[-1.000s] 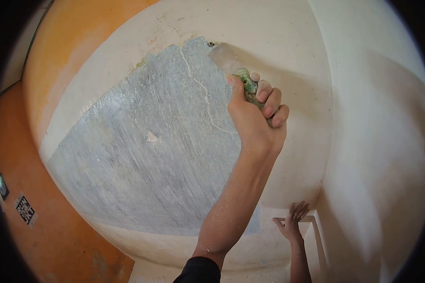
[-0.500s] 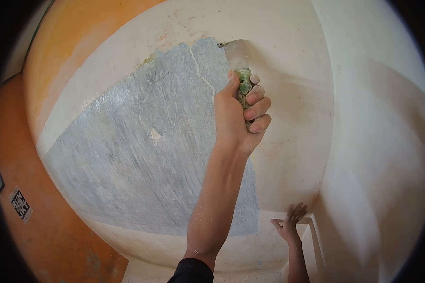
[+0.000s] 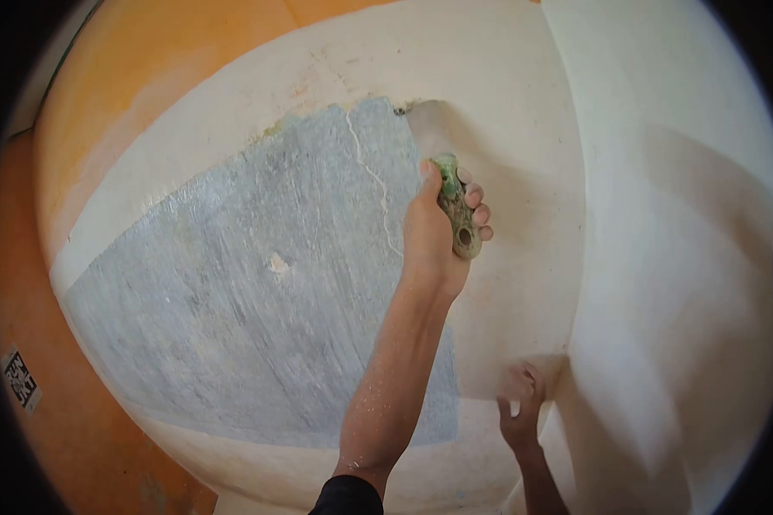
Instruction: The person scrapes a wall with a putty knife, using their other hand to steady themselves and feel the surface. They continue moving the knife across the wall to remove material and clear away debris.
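Note:
My left hand [image 3: 438,227] is raised in the middle of the view, palm side towards me, and closed round the green, worn handle [image 3: 458,206] of a putty knife. Its wide blade [image 3: 431,127] lies at the wall, by the upper right corner of a blue-grey patch [image 3: 258,309]. My thumb rests along the handle's left side and the fingertips show on its right. Lower right, my right hand [image 3: 521,408] is held up by the wall, with bent fingers apart from the thumb. It looks empty, and its fingers are slightly blurred.
Pale plaster [image 3: 515,283] surrounds the patch, which has a winding crack [image 3: 365,163] and a small white chip [image 3: 277,263]. A white side wall [image 3: 661,215] meets it at right. An orange wall [image 3: 69,386] with a black-and-white sticker [image 3: 21,379] stands at left.
The view has shifted slightly. My left hand has tilted the putty knife's handle, so its end hole shows. My right hand's fingers have gone from spread to bent.

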Demonstrator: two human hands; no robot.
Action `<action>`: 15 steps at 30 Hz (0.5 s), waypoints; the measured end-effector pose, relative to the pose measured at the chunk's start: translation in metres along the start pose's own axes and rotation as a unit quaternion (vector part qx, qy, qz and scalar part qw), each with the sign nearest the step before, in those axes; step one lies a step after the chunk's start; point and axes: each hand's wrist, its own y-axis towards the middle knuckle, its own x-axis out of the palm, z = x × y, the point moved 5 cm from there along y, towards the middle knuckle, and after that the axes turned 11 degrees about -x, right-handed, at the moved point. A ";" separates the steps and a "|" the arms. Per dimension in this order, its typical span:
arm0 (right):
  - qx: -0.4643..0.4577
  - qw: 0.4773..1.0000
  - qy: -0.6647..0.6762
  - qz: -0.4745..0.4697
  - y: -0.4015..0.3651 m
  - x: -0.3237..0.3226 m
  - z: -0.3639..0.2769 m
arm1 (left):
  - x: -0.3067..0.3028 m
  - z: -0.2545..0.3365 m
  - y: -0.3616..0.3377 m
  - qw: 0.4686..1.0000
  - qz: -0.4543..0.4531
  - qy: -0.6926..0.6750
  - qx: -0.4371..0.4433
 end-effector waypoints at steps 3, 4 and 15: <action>-0.027 0.951 0.295 0.093 0.116 -0.045 -0.060 | -0.007 0.004 -0.001 0.992 0.082 0.090 0.036; 0.004 0.935 0.346 0.082 0.155 -0.060 -0.085 | -0.012 0.003 -0.004 0.989 0.074 0.125 0.037; 0.058 0.943 0.322 0.063 0.262 -0.058 -0.146 | -0.044 0.028 -0.035 0.957 -0.013 0.289 0.012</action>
